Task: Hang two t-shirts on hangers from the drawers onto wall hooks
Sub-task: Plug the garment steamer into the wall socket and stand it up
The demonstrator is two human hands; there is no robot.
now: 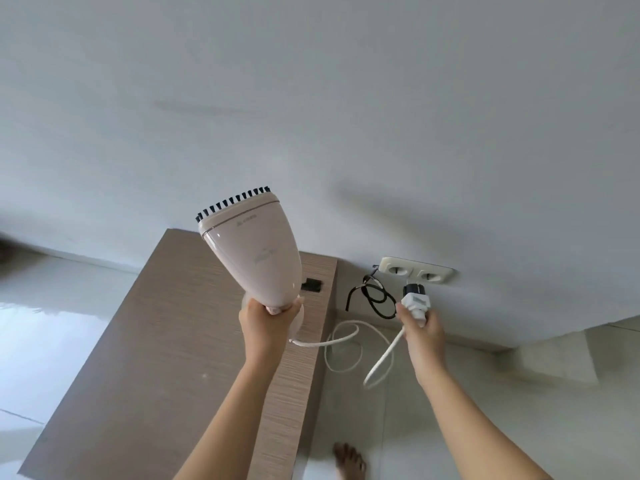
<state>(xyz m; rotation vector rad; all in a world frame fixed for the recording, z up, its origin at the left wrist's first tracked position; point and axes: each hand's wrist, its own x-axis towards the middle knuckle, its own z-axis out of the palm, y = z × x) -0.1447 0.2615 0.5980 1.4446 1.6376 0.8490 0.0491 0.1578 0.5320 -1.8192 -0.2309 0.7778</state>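
My left hand [268, 322] grips the handle of a pale pink garment steamer [254, 254], held upright with its black bristled head toward the wall. My right hand [420, 327] holds the steamer's white plug [415, 301], whose black tip sits just below a double wall socket [415, 274], apart from it. The white cord [349, 344] loops between both hands. No t-shirts, hangers or wall hooks are in view.
A wood-grain cabinet top [156, 358] lies below my left arm, against the white wall [311, 116]. A black cable [375, 297] dangles left of the socket. My bare foot [349, 460] stands on the pale tiled floor [502, 410].
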